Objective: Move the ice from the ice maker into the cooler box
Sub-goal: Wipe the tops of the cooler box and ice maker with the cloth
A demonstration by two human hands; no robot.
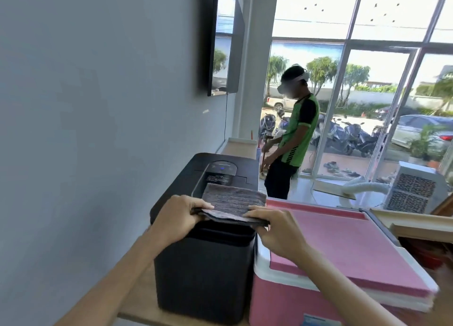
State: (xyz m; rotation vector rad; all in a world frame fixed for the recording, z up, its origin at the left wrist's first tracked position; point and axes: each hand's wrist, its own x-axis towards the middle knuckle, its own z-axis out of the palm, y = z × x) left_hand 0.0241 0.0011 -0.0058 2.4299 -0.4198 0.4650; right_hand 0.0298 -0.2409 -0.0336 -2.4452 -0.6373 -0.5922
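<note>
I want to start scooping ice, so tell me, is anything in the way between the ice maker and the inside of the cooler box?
Yes. A folded dark cloth lies on the black ice maker, gripped by the left hand and right hand. The pink cooler box beside it has its lid shut. No ice is visible.

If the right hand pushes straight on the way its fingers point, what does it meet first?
The right hand points left along the folded cloth it grips on the ice maker; it would likely meet the left hand first, though depth is unclear.
</note>
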